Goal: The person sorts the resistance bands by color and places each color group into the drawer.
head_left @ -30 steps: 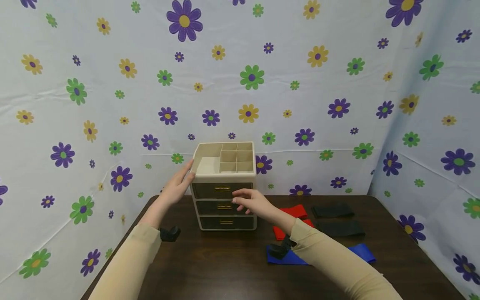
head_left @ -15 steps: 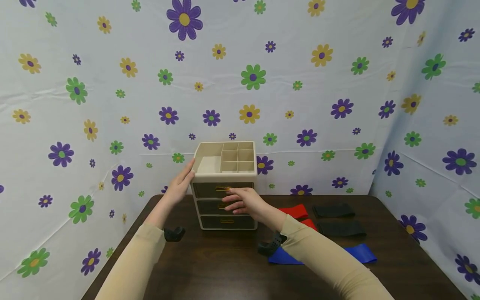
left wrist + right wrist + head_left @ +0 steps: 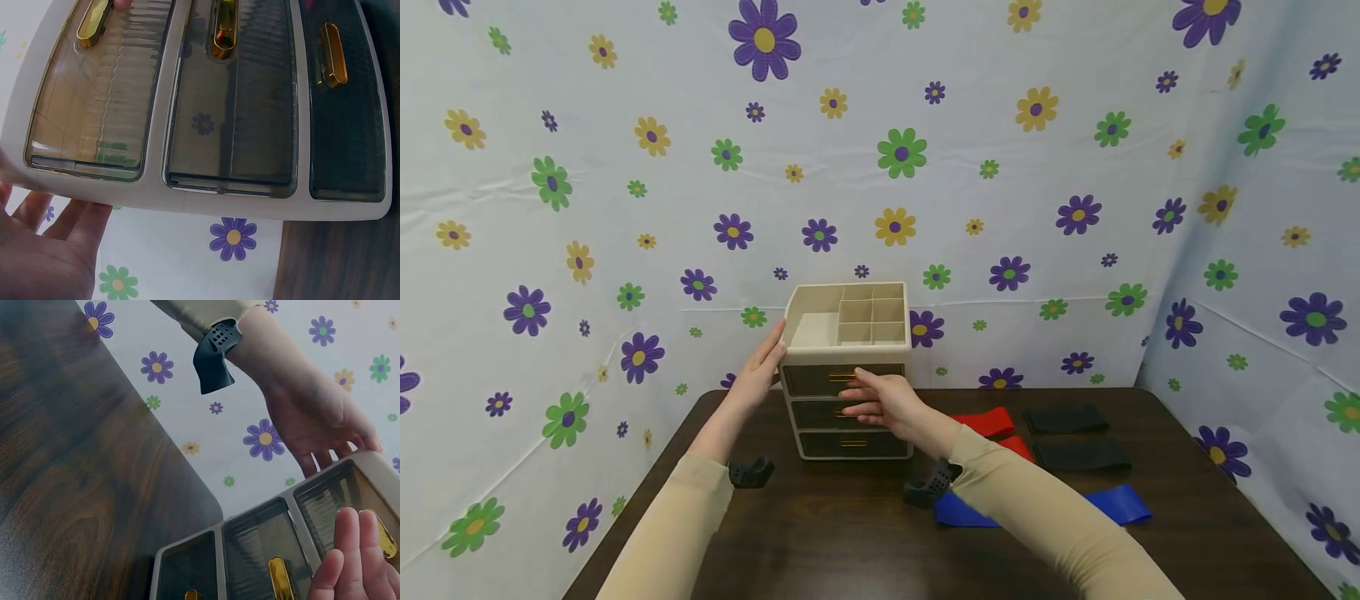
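Note:
A cream desk organizer [image 3: 850, 357] with three dark see-through drawers stands at the back of the table, all its drawers closed. My left hand [image 3: 752, 383] rests along its upper left side, fingers straight; the left wrist view shows this hand [image 3: 50, 256] beside the organizer's edge. My right hand [image 3: 898, 408] is in front of the top drawer [image 3: 808, 381], thumb uppermost at its gold handle [image 3: 837, 377]. In the right wrist view, extended fingers [image 3: 350, 544] lie close beside the handle [image 3: 386, 540]. A fingertip [image 3: 122, 4] meets the handle in the left wrist view.
Red bands [image 3: 988, 422], black bands [image 3: 1067, 419] and a blue band [image 3: 1120, 504] lie on the dark wooden table [image 3: 827, 533], right of the organizer. A flowered sheet [image 3: 850, 183] hangs close behind. Compartments [image 3: 856, 311] divide the organizer's top.
My right hand has moved left and slightly up, bringing its thumb to the top drawer's handle. The left hand stays against the organizer, which has not moved.

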